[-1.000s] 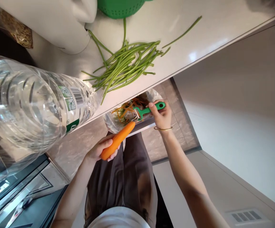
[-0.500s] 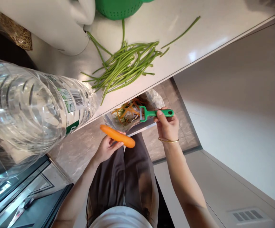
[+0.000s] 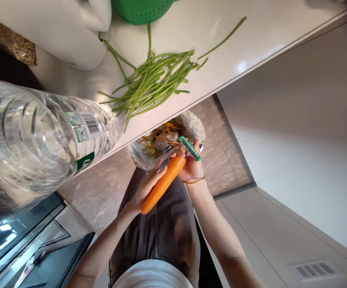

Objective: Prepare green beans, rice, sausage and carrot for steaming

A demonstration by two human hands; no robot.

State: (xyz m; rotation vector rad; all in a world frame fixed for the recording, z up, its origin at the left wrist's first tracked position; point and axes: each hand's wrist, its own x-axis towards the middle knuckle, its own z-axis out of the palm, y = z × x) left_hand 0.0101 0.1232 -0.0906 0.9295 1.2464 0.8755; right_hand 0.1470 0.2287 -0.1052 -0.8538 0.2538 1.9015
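A: How does the carrot [image 3: 163,185] lie?
B: One carrot, long axis from 7 to 1 o'clock; left hand [image 3: 145,191] grips its lower half, right hand [image 3: 191,168] at its tip clasps one green peeler [image 3: 189,148].
A: Beyond?
B: One bag of peelings [image 3: 164,144], then beans [image 3: 149,82] on the table [image 3: 251,36].
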